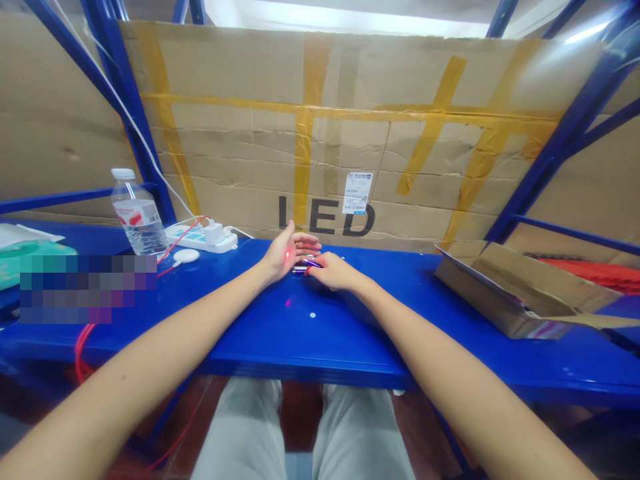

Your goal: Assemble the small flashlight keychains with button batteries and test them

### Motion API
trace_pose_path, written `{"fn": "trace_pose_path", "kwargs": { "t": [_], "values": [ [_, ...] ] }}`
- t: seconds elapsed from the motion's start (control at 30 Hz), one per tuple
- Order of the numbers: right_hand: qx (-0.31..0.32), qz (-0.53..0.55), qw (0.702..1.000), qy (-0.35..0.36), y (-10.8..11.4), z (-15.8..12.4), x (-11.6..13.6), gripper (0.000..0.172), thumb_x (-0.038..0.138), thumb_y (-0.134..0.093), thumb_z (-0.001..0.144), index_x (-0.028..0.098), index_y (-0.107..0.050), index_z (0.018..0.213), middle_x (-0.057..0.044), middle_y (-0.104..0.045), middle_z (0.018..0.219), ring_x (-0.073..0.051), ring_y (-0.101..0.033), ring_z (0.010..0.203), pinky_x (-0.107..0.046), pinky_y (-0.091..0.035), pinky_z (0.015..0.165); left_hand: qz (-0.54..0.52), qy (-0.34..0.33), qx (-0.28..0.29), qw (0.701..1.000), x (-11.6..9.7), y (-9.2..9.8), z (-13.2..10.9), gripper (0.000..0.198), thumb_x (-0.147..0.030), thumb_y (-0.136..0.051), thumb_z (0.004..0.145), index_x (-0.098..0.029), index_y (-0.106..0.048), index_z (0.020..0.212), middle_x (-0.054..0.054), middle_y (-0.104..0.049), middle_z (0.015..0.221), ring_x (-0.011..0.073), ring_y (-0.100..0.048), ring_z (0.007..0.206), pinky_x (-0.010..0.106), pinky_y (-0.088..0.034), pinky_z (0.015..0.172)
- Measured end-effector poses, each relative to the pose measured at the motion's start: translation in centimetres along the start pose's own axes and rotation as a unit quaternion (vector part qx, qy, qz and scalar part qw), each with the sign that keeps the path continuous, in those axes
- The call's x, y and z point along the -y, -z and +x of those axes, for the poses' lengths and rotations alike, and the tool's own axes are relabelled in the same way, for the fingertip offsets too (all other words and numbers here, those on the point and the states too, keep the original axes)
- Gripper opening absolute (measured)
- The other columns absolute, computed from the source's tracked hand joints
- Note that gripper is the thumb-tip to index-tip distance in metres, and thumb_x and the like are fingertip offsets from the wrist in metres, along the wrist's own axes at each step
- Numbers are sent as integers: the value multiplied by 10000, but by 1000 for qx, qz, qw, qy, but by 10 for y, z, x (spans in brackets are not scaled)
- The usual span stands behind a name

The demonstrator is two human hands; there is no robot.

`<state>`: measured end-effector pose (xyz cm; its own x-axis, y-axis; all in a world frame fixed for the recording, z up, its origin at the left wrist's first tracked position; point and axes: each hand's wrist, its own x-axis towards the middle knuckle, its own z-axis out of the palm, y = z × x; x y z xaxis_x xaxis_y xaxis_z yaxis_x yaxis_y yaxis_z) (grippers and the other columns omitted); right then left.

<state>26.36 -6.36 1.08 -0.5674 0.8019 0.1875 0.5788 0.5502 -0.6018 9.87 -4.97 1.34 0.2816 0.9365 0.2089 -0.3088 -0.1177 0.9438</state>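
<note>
My right hand (333, 271) is closed around a small shiny purple laser pointer (306, 267), just above the blue table. Part of the pointer lies hidden behind the fingers. A bright red light spot (288, 256) falls on the palm of my left hand (286, 253). That hand is open, tilted on its side, with thumb up and fingers stretched to the right, close beside the pointer. I cannot make out whether its fingertips touch it. A faint pink glint shows on the tabletop (270, 320) below the left wrist.
At the left are a water bottle (139, 213), a white power strip (200, 235) with plugs, a round white disc (186, 256) and a red cable (83, 350). An open cardboard box (487, 293) sits at the right. A large taped carton (240, 160) stands behind the table.
</note>
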Motion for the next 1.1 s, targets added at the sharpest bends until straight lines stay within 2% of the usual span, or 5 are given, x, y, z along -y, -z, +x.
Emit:
{"fn": "trace_pose_path", "kwargs": {
  "t": [0.3,0.47,0.67,0.87,1.1],
  "values": [
    [1,9,1000,-11,1,3,-6,236,228,-528,872,187,-741,967,-11,-676,757,-130,-539,577,-246,-439,584,0,-5,-3,1000,-3,-2,-2,726,-747,-339,893,-128,-717,860,163,-748,932,267,-695,891,397,-520,868],
    [-8,3,1000,-1,9,0,-1,154,196,-579,835,146,-699,919,-35,-707,851,-146,-598,726,-228,-436,659,7,-21,-5,1000,-2,-2,0,703,-749,-374,883,-134,-712,862,156,-744,936,271,-690,916,390,-512,870],
    [-64,-17,995,-72,17,1,-12,230,175,-604,742,156,-524,957,-31,-652,855,-147,-552,729,-236,-384,615,178,-67,-76,979,4,5,7,307,-453,-691,808,-148,-700,835,85,-715,830,201,-644,754,323,-468,732],
    [-56,30,996,-65,18,4,-25,282,189,-571,744,205,-428,986,62,-522,687,-122,-454,590,-236,-323,539,340,-106,37,934,2,7,1,182,-338,-717,741,-167,-725,801,49,-698,753,187,-604,700,319,-443,690],
    [7,89,996,-21,26,7,-38,318,140,-678,676,187,-497,934,2,-642,847,-141,-603,771,-234,-452,668,425,-86,92,896,-11,17,-1,135,-270,-715,673,-180,-730,773,42,-712,728,182,-610,666,291,-433,636]
  ]
}}
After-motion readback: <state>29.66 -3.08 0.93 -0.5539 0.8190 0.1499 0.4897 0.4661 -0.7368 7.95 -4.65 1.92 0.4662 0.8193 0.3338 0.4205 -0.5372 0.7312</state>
